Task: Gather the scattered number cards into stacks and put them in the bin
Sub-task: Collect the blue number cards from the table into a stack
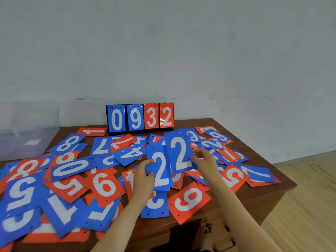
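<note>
Keep the left hand [143, 176] pinching the lower blue rectangular card printed with a white 2 [161, 171] by its left edge; slide the upper blue 2 card [180, 151], pinched at its right edge by the right hand [204, 160], squarely over it (both raised just above the scattered red and blue number cards [105, 186] on the brown wooden table [263, 193]). Match corners and punched holes before squeezing the pair together; only then think of the translucent plastic bin [27, 139] beside the table's far left edge.
</note>
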### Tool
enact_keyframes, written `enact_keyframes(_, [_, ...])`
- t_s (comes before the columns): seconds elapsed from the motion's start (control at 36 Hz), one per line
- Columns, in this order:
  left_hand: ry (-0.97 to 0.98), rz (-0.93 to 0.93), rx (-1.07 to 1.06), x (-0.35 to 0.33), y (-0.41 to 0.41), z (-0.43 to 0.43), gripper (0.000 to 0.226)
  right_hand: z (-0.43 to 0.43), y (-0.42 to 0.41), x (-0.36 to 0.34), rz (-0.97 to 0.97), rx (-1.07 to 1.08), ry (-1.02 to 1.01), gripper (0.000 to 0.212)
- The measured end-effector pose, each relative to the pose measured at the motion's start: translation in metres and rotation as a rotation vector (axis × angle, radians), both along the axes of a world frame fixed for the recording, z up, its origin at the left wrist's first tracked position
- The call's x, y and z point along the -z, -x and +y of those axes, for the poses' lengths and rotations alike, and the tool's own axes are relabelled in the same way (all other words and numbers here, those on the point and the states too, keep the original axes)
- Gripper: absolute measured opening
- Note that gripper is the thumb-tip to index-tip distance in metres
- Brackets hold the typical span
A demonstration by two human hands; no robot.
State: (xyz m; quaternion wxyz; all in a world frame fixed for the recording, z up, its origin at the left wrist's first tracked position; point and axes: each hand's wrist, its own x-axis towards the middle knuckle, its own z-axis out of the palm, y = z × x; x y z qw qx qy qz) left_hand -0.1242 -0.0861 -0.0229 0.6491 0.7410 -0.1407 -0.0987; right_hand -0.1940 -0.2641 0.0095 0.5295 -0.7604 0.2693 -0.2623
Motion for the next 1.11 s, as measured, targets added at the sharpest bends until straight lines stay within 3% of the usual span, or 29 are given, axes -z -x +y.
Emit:
enact_keyframes(0.14, [0.054,0.038,-0.044,-0.003,0.007,0.009,0.045,0.023,0.003,0.013,0.002,0.002,-0.164,0.020])
enact_keyframes(0.31, [0.125,0.109,-0.040,-0.004,0.008,0.015,0.043,0.045,-0.004,0.026,0.134,-0.132,0.058,0.028])
enact_keyframes(0.44, [0.129,0.053,-0.025,0.002,-0.001,0.015,0.035,0.054,-0.020,0.030,0.204,-0.230,0.255,0.047])
enact_keyframes(0.58, [0.073,0.004,-0.020,0.006,-0.020,0.011,0.033,0.053,-0.041,0.033,0.289,-0.310,0.401,0.051])
enact_keyframes(0.97, [0.056,0.043,-0.116,0.023,-0.094,0.003,0.046,-0.041,-0.165,0.035,0.852,-0.293,0.744,0.068])
enact_keyframes(1.11, [0.061,0.079,-0.117,0.028,-0.108,0.002,0.045,-0.057,-0.188,0.037,1.032,-0.436,0.786,0.048])
